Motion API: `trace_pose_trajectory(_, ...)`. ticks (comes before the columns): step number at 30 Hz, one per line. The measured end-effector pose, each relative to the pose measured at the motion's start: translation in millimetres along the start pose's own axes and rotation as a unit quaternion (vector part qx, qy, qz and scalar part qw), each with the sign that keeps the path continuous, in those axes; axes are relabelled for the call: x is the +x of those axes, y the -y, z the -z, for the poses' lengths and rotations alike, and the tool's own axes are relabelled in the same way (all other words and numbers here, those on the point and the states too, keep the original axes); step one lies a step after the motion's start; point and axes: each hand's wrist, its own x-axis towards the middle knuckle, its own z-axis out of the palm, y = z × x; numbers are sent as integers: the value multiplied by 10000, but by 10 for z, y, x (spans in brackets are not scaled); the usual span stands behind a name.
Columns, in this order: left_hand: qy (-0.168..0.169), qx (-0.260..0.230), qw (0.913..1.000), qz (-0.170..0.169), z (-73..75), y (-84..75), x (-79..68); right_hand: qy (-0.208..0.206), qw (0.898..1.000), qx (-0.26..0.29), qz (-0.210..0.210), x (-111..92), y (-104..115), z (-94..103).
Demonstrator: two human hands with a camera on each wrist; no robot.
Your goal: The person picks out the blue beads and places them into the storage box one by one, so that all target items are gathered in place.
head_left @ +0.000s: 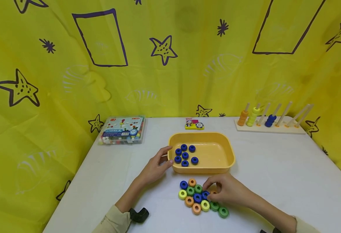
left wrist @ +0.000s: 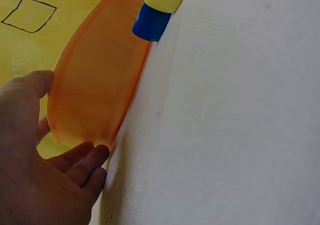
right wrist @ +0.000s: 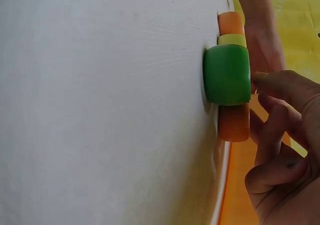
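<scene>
A yellow plastic tray [head_left: 212,155] stands in the middle of the table, with several blue rings [head_left: 185,155] in its left half. My left hand [head_left: 155,165] holds the tray by its left rim, thumb and fingers around the edge; in the left wrist view the tray wall [left wrist: 95,80] shows between them. In front of the tray lies a cluster of orange, green, yellow and blue wooden rings. There my right hand [head_left: 231,189] pinches a blue ring [head_left: 205,195] between thumb and index finger. The hand partly hides an orange ring [head_left: 214,193]. In the right wrist view a green ring [right wrist: 227,75] covers the pinched one.
At the back right stands a wooden peg board [head_left: 270,129] with orange, yellow and blue rings on some pegs. A clear boxed set [head_left: 122,130] lies at the back left. Behind the tray is a small yellow toy [head_left: 194,125]. A yellow curtain [head_left: 176,84] hangs behind the table.
</scene>
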Motion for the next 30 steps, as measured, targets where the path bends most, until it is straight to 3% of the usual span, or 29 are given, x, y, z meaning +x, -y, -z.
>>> trace_pose_trajectory(2, 36, -8, 10000, 33, 11, -73, -23, 23, 10000, -69, -33, 4, -3, -15)
trace_pose_trajectory(7, 33, -6, 10000, 32, 3, -45, -12, 91, 9998, -187, -59, 13, -6, -34)
trace_pose_trajectory(14, -73, 105, 9999, 31, -38, 264, 82, 154, 9998, -148, -45, 27, 10, -34)
trace_pose_trajectory(19, -83, 172, 9998, 35, -44, 302, 93, -155, 9996, -224, 40, -2, 56, -1)
trace_pose_trajectory(25, -128, 231, 9996, 73, -33, 297, 89, -609, 9972, -381, 192, -22, 246, 246)
trace_pose_trajectory(30, -120, 185, 9997, 109, -34, 307, 91, -1115, 9907, -618, 478, 127, 315, 545)
